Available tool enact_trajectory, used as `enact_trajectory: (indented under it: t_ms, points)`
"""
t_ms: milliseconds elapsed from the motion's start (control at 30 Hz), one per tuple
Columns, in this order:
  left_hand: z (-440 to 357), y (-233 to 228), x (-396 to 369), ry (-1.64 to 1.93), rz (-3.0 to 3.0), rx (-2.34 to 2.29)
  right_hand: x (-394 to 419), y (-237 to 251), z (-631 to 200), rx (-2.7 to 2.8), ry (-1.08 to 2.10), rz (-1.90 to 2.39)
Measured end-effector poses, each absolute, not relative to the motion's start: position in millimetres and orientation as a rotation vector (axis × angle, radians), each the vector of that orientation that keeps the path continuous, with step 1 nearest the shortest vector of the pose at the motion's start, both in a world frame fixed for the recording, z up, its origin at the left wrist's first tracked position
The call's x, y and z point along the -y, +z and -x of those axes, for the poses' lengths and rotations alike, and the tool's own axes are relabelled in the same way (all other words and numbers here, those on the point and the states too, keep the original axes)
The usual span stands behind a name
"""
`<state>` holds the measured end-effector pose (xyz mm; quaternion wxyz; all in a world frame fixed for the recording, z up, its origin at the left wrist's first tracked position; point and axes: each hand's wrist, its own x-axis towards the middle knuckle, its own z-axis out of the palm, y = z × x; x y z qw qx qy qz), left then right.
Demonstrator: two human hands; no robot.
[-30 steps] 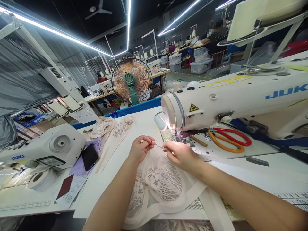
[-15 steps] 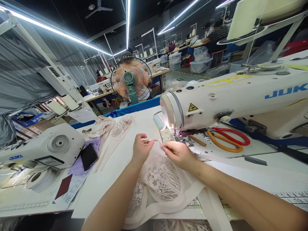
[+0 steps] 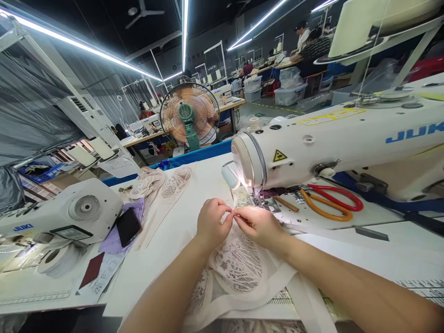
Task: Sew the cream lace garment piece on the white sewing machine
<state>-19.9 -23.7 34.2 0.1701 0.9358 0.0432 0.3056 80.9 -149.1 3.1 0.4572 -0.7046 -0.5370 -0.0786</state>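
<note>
A pale pink lace bra lies on the white table in front of me, its cups and wide bands spread toward the table's near edge. Above its cup, my left hand pinches the upper end of the bra between thumb and fingers. My right hand is closed on the same end, its fingertips meeting those of the left; the bit of fabric between them is mostly hidden. Just beyond the hands is the lit needle area of a white sewing machine.
Scissors with red and orange handles lie on the machine bed, beside a brown stick. More lace pieces, a black phone and a second sewing machine are at left. A large fan stands beyond the table.
My hands have come together: the left moved right and slightly down until its fingertips met the right's. The short strip stretched between them before is now bunched at the fingertips.
</note>
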Motion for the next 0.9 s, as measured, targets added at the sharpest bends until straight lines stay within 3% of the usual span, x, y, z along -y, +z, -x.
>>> enact_trajectory:
  t_ms: [333, 600, 733, 900]
  points:
    - [18, 38, 22, 0.833, -2.644, -0.106, 149, 0, -81, 1.375, -0.223, 1.728]
    - [21, 42, -18, 1.107, -2.416, -0.494, 149, -3, -85, 1.303, -0.21, 1.692]
    - [26, 49, -5, 0.927, -2.39, -0.341, 149, -1, -84, 1.36, -0.19, 1.65]
    - [28, 56, 16, 0.345, -2.23, -0.01, 150, 1, -83, 1.422, -0.144, 1.628]
